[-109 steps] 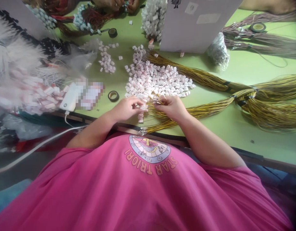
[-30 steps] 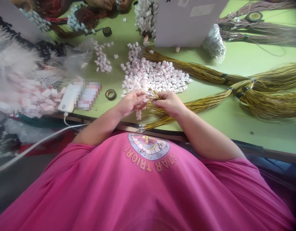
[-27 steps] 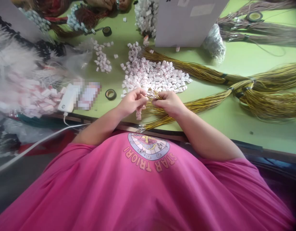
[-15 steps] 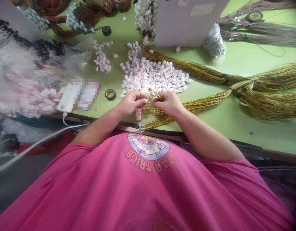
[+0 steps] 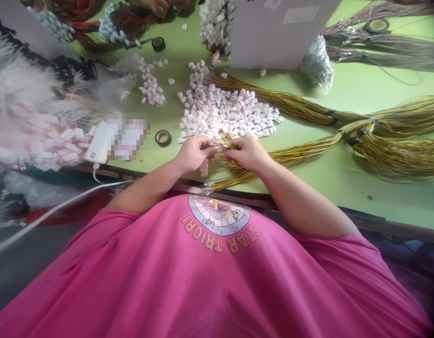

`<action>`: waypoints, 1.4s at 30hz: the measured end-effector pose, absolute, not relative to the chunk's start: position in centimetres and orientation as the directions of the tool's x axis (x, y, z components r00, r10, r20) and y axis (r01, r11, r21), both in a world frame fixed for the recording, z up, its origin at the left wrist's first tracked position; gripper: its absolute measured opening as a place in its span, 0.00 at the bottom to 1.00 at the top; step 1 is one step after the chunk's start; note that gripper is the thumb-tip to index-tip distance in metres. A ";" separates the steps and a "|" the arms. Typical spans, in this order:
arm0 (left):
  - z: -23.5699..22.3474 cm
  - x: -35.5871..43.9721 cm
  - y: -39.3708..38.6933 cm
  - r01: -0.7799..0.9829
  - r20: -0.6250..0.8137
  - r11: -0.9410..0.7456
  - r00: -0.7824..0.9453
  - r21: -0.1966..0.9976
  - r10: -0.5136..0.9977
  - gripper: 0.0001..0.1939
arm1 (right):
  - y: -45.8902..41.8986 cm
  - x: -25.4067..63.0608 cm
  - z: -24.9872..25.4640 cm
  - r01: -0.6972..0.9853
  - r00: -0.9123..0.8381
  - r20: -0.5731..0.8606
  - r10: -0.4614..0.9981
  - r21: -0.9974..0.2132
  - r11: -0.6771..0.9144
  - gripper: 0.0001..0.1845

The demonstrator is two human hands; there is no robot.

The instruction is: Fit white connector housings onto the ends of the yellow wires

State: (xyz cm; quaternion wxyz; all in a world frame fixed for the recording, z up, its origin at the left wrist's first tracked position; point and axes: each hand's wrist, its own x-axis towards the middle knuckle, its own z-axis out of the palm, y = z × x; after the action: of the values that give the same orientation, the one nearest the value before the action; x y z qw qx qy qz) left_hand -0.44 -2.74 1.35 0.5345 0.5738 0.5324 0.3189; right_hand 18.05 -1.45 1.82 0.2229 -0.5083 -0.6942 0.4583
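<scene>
My left hand [image 5: 195, 154] is closed in a pinch at the table's front edge; a small white connector showed in it a moment ago, and the fingers now mostly cover it. Facing it, my right hand [image 5: 250, 152] is closed around a few yellow-and-black wires [image 5: 308, 154] with silvery terminal ends. The fingertips of both hands almost meet. Below the left hand hangs or lies a short row of pinkish connectors [image 5: 204, 169]. More wire ends [image 5: 208, 188] rest at the table edge. Just beyond my hands spreads a pile of white connectors [image 5: 234, 110].
A roll of black tape [image 5: 163, 137] lies left of the pile, near a white power bank [image 5: 101, 143] with a cable. A pale box [image 5: 269, 37] stands behind the pile. Bundled wires [image 5: 368, 124] stretch right. Another person's hand [image 5: 160, 6] is at the far side.
My left fingertips have come closer to the wire ends in my right hand, and the white connector is now less visible. The view has shifted slightly.
</scene>
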 end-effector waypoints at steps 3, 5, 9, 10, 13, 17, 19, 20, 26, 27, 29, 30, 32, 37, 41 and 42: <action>1.1 -0.1 -2.9 0.277 -0.240 0.172 0.237 0.946 0.941 0.06 | -1.4 18.1 1.8 0.505 -0.393 -0.162 0.905 -0.861 0.065 0.12; 0.9 0.1 -3.1 0.318 -0.234 0.147 0.254 0.937 0.938 0.08 | -1.4 18.1 1.8 0.519 -0.390 -0.145 0.909 -0.851 0.087 0.13; 1.0 -0.9 -3.3 0.421 -0.158 0.018 0.299 0.907 0.941 0.09 | -1.3 18.3 1.6 0.496 -0.466 -0.174 0.867 -0.864 0.093 0.13; 1.2 -1.5 -3.2 0.463 -0.133 -0.029 0.313 0.886 0.940 0.09 | -1.2 18.4 1.5 0.487 -0.470 -0.168 0.867 -0.868 0.095 0.14; 1.8 -4.1 -2.5 0.627 -0.022 -0.160 0.272 0.762 0.962 0.08 | -1.0 18.4 1.3 0.467 -0.406 -0.053 0.912 -0.870 0.158 0.18; 0.9 -7.6 -0.7 0.762 0.107 -0.132 0.083 0.634 0.991 0.05 | -1.1 18.3 1.4 0.413 -0.399 -0.006 0.917 -0.894 0.174 0.09; -0.1 -8.6 0.1 0.785 0.086 -0.131 0.100 0.605 0.991 0.05 | -1.3 18.1 1.4 0.397 -0.418 -0.039 0.908 -0.906 0.144 0.06; -0.5 -8.8 0.4 0.793 0.069 -0.140 0.123 0.593 0.990 0.04 | -1.4 18.0 1.5 0.395 -0.422 -0.050 0.905 -0.909 0.134 0.06; 1.0 -7.7 -0.3 0.780 0.027 -0.083 0.085 0.620 0.996 0.07 | -1.7 18.0 1.9 0.412 -0.392 -0.096 0.915 -0.907 0.082 0.08; 1.6 -7.3 -0.7 0.733 -0.002 -0.068 0.093 0.676 0.996 0.07 | -1.7 18.0 2.0 0.406 -0.390 -0.104 0.915 -0.911 0.069 0.09; 2.5 -6.1 -1.4 0.562 -0.084 -0.023 0.163 0.827 0.983 0.05 | -1.7 18.0 2.1 0.388 -0.386 -0.115 0.915 -0.920 0.048 0.09; 2.7 -5.5 -1.7 0.444 -0.124 0.019 0.209 0.896 0.970 0.04 | -1.7 18.0 2.2 0.377 -0.386 -0.116 0.915 -0.925 0.041 0.09; 2.5 -4.2 -2.1 0.210 -0.188 0.132 0.277 0.969 0.942 0.04 | -1.8 18.1 2.1 0.350 -0.386 -0.102 0.917 -0.936 0.043 0.11; 1.5 -2.1 -2.4 -0.063 -0.379 0.408 0.261 0.911 0.888 0.05 | -1.8 18.1 1.8 0.313 -0.334 -0.026 0.942 -0.946 0.085 0.13; 1.5 -1.6 -2.5 -0.128 -0.403 0.446 0.268 0.886 0.875 0.07 | -1.8 18.0 1.5 0.310 -0.310 0.005 0.951 -0.945 0.106 0.12; 1.5 -1.6 -2.6 -0.131 -0.404 0.449 0.273 0.884 0.873 0.08 | -1.8 18.0 1.4 0.309 -0.307 0.010 0.952 -0.945 0.109 0.11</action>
State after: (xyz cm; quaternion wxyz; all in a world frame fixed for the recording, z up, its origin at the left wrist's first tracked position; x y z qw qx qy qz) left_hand -1.60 -2.55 1.53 0.6998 0.3829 0.4847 0.3587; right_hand 18.03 -1.84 1.42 0.3446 -0.4772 -0.6602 0.4666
